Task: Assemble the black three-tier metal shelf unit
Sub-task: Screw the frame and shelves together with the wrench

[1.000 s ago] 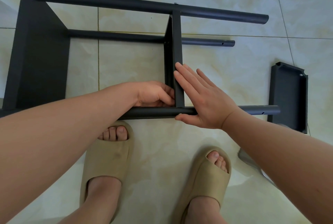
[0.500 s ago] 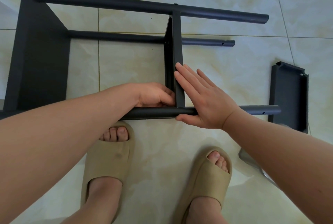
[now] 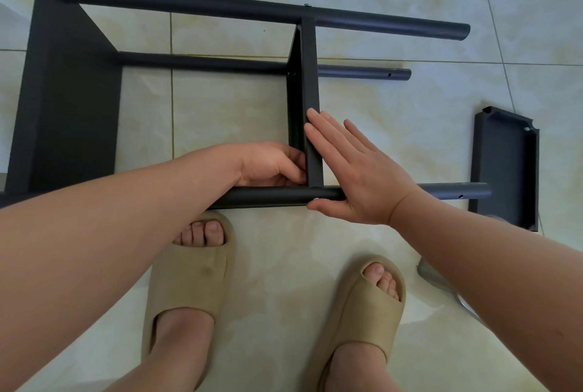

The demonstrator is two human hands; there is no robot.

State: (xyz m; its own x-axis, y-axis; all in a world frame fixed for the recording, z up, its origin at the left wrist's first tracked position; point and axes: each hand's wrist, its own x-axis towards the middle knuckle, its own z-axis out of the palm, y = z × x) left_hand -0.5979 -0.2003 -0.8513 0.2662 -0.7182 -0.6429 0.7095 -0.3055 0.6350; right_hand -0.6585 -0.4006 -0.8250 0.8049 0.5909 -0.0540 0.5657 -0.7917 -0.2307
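The black shelf unit lies on its side on the tiled floor. An end shelf (image 3: 69, 101) is fixed at the left and a middle shelf (image 3: 310, 76) stands across the poles. My left hand (image 3: 271, 164) is curled at the inner corner where the middle shelf meets the near pole (image 3: 268, 197), its fingertips pinching the shelf's lip. My right hand (image 3: 356, 170) lies flat with straight fingers against the middle shelf's other side, palm over the near pole and thumb under it. A third, loose shelf (image 3: 504, 167) lies on the floor to the right.
The far top pole (image 3: 220, 6) and a lower back pole (image 3: 205, 63) stick out to the right with bare ends. My feet, in a left (image 3: 192, 278) and a right beige slipper (image 3: 362, 306), stand just in front of the near pole. A grey object (image 3: 441, 281) peeks out under my right forearm.
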